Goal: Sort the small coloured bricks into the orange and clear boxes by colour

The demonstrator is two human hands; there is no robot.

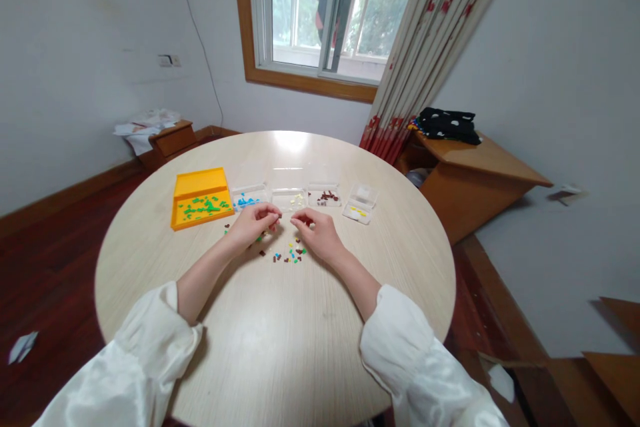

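My left hand (253,225) is raised over the table, its thumb and fingers pinched on a small dark brown piece (279,216), perhaps a toy brick. Facing it, my right hand (320,233) has its thumb and forefinger pressed together; whatever lies between them is too small to make out. Below and between the hands, loose small pieces (286,259) in brown, green, blue and yellow are scattered on the tabletop. Just beyond my hands stand an open clear box with pale yellow pieces (299,200) and another with brown pieces (327,197).
On the round table (280,340), a yellow box (200,180) of green pieces stands at the left. Beside it is a clear box with blue pieces (246,201). A clear box (367,197) at the right holds yellow pieces. A wooden cabinet (480,170) stands beyond the table's right edge.
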